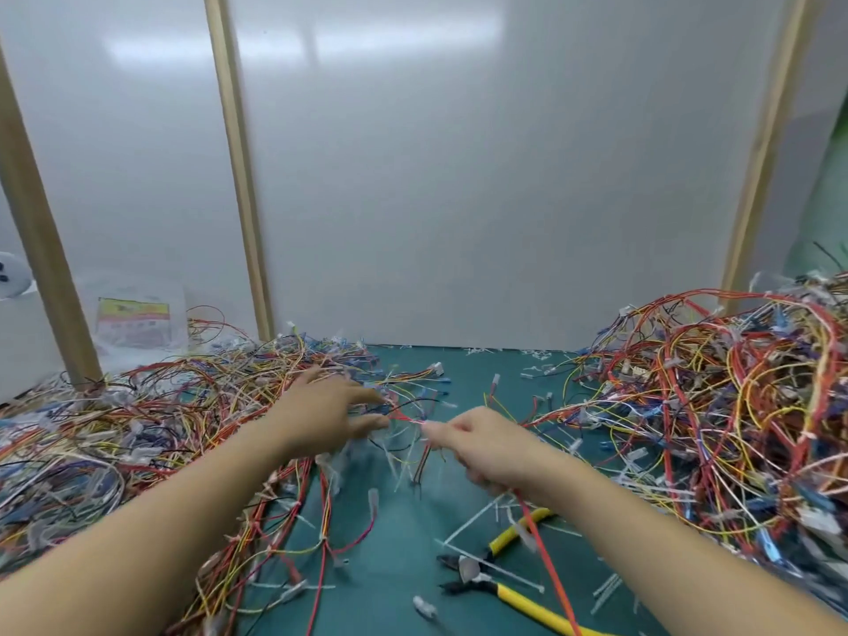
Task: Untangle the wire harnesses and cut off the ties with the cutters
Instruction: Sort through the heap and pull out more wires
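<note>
The left hand (330, 406) pinches a red wire (408, 420); the right hand (477, 445) clenches it. Tugging harder could tighten the tangle.

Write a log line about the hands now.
left hand: on red wire, grip unclear | right hand: grips red wire | cutters: on mat
</note>
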